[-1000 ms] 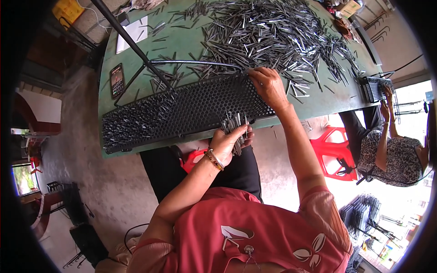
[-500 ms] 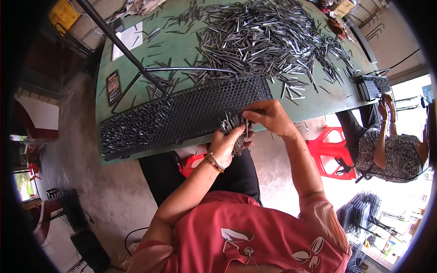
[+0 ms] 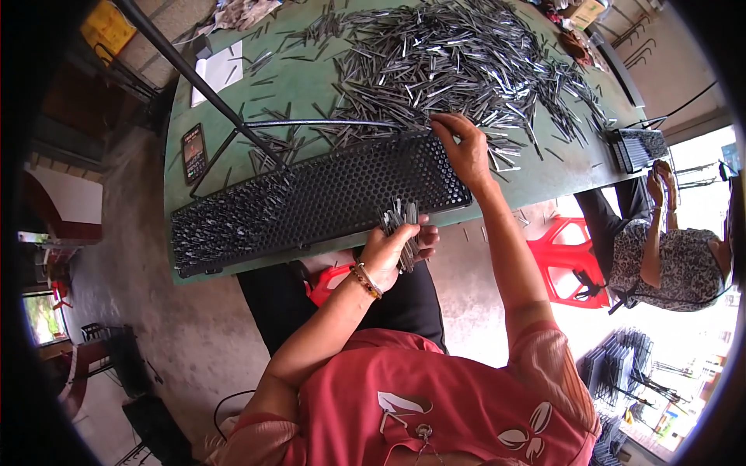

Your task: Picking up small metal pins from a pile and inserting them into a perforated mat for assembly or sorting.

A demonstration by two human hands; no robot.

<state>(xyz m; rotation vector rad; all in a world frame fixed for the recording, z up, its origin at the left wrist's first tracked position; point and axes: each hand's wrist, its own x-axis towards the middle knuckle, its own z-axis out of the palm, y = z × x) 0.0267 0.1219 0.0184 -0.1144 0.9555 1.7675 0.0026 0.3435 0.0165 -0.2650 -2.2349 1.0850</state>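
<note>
Left hand (image 3: 386, 255) loaded, right hand (image 3: 468, 153) at rack corner

Left grips a bundle of thin metal strips (image 3: 401, 221). Right: thumb and fingers drawn close; cannot tell if they hold a strip. Perforated black rack (image 3: 361, 186) runs leftward from right hand. Loose strip heap (image 3: 454, 54) beyond it.

I can read no words, numbers or signs here. The phone (image 3: 194, 153) on the left of my counter (image 3: 536, 175) bears marks too small to make out.
</note>
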